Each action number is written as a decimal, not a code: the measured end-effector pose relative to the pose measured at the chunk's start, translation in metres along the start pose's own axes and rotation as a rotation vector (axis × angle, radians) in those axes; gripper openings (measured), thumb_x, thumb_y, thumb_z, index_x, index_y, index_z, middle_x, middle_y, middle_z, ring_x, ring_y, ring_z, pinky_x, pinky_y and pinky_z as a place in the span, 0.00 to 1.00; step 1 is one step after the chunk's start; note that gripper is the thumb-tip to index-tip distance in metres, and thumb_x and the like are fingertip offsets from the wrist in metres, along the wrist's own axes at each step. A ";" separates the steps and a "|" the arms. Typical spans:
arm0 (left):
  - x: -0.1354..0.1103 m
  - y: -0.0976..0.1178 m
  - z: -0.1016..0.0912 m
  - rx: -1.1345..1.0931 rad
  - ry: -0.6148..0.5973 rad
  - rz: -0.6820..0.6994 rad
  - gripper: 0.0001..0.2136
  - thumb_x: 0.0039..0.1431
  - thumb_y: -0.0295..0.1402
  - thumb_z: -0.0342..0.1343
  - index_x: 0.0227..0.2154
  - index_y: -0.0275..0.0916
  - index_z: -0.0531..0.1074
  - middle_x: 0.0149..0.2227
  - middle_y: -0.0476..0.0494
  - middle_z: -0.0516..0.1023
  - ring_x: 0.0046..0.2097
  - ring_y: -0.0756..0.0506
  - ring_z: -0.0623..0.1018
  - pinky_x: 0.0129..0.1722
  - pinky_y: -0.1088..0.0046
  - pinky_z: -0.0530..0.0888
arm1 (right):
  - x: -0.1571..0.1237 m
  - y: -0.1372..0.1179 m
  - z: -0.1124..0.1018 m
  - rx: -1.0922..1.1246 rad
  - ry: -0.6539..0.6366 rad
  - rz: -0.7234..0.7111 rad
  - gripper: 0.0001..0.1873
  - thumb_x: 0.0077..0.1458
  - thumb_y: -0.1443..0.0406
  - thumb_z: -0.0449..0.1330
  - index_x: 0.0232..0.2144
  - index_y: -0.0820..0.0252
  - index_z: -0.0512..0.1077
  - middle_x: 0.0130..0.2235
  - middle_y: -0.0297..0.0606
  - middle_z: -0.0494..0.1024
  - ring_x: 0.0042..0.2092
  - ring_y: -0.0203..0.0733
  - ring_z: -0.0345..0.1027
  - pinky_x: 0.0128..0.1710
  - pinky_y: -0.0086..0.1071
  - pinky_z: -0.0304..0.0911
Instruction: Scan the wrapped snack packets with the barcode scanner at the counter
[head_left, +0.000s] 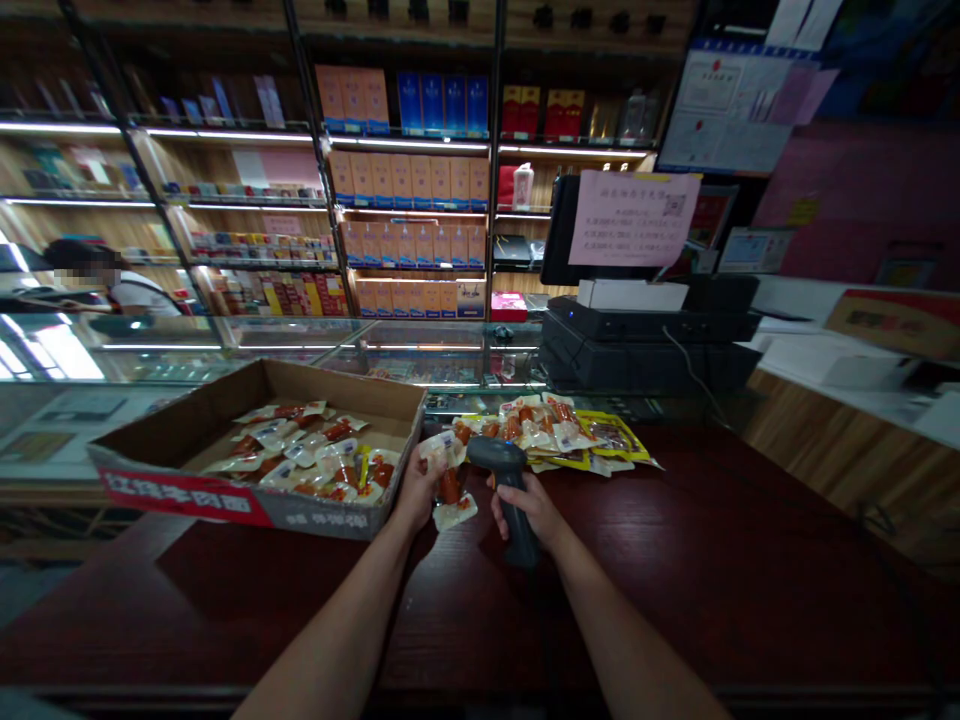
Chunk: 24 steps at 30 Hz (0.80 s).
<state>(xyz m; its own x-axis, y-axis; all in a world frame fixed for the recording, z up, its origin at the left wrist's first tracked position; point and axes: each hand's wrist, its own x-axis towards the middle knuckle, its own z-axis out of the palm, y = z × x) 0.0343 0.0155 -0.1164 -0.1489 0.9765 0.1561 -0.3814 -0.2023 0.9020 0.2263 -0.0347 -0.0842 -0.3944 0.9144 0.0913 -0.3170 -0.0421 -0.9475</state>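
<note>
My left hand is closed on a clear snack packet with an orange-red sausage inside, held upright just right of the cardboard box. My right hand grips a dark grey handheld barcode scanner, whose head is close to the packet and pointing at it. Both hands hover over the dark red wooden counter. An open cardboard box at the left holds several similar packets. A loose pile of packets, some yellow, lies on the counter behind the scanner.
A black till with a monitor and a pink paper notice stands at the back right. Glass display cases and shelves of boxed goods fill the background. A person sits at far left. Another wooden counter runs along the right.
</note>
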 end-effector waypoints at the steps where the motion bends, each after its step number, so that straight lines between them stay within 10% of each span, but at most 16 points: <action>1: 0.000 0.000 0.000 0.017 -0.012 0.028 0.28 0.39 0.37 0.65 0.46 0.37 0.67 0.42 0.40 0.77 0.42 0.41 0.77 0.42 0.66 0.73 | 0.000 0.000 0.000 0.000 -0.001 -0.002 0.20 0.43 0.55 0.64 0.34 0.63 0.66 0.18 0.30 0.73 0.15 0.34 0.64 0.13 0.26 0.61; 16: -0.001 0.004 0.008 -0.011 0.030 -0.130 0.23 0.37 0.38 0.66 0.38 0.36 0.70 0.33 0.43 0.78 0.29 0.46 0.78 0.28 0.71 0.74 | 0.002 -0.005 -0.008 0.098 0.102 -0.090 0.20 0.43 0.56 0.64 0.35 0.64 0.68 0.18 0.31 0.73 0.15 0.34 0.64 0.13 0.25 0.61; 24: 0.057 0.007 0.053 0.155 0.119 -0.090 0.13 0.36 0.34 0.63 0.26 0.33 0.71 0.22 0.48 0.74 0.24 0.48 0.74 0.26 0.73 0.71 | 0.009 -0.017 -0.036 0.361 0.300 -0.252 0.18 0.44 0.56 0.64 0.33 0.63 0.69 0.18 0.30 0.72 0.15 0.32 0.62 0.13 0.25 0.61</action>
<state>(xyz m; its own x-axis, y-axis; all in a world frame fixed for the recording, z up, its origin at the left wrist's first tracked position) 0.0720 0.0740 -0.0800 -0.2305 0.9726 0.0313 -0.2542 -0.0913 0.9628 0.2590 -0.0111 -0.0786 -0.0206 0.9868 0.1607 -0.6677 0.1061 -0.7369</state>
